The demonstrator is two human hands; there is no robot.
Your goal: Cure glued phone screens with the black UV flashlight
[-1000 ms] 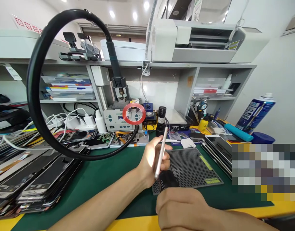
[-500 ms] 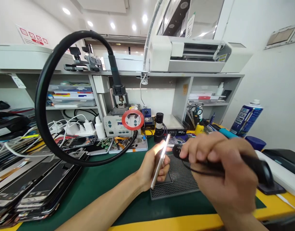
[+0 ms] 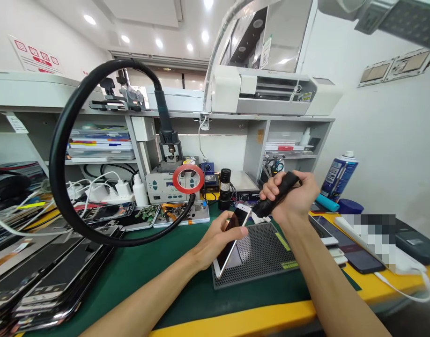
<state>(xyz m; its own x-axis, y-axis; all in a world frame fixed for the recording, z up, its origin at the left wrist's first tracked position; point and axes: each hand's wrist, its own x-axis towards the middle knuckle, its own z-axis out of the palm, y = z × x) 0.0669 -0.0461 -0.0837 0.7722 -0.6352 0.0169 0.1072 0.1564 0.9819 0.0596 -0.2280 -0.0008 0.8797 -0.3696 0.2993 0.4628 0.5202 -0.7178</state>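
My left hand (image 3: 215,238) grips a white smartphone (image 3: 232,238), tilted on its lower edge over a black perforated mat (image 3: 264,255), its dark screen facing right. My right hand (image 3: 294,196) is closed around a black cylindrical tool (image 3: 276,195), held above the mat's far right side. The tool's lower end points down toward the top of the phone, a short gap away. Both forearms reach in from the bottom edge over the green bench mat (image 3: 151,267).
A thick black hose (image 3: 60,150) loops up to a hot-air station (image 3: 166,180) with a red tape ring (image 3: 188,179). Stacked phone screens (image 3: 42,276) fill the left. Phones (image 3: 344,245), a blue spray can (image 3: 337,175) and a white cable lie right. Shelves stand behind.
My right hand rose from the front bench edge with the black tool and now holds it beyond the phone. The left hand tilted the phone so its screen shows.
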